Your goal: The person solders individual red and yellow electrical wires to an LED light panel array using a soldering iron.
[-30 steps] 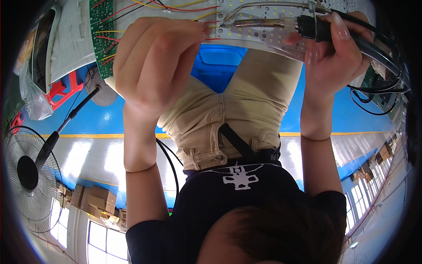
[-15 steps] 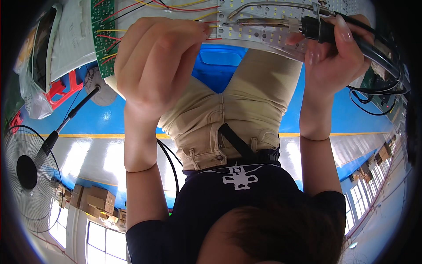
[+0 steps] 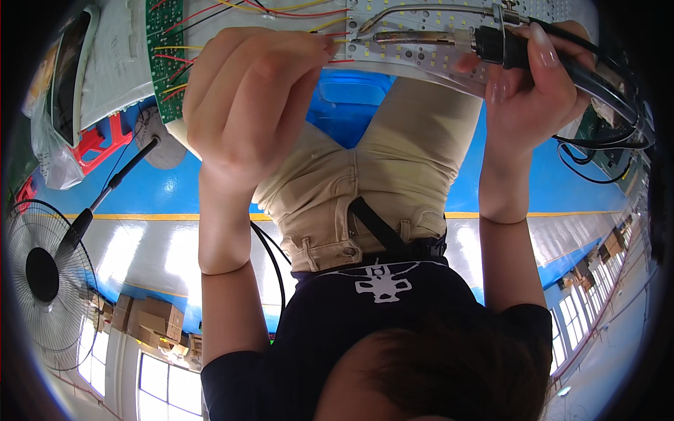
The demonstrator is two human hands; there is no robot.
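My left hand is closed, its thumb and fingertips pinching a thin wire at the edge of a white LED board. In my right hand is a soldering iron, held by its black handle. A thin bent metal tube is clamped alongside it, ending close to the iron's tip. That tip points left and lies over the board's left edge, just right of my left fingertips; whether it touches is too small to tell. Red, yellow and black wires run from a green circuit board toward the LED board.
Black cables trail from the iron at the right. A phone-like dark panel lies at the far left by a plastic bag. Below the bench stand a blue stool, a red stool and a fan.
My right hand has shifted the soldering iron and its tube slightly left, toward my left fingertips. My left hand keeps its place and its pinch.
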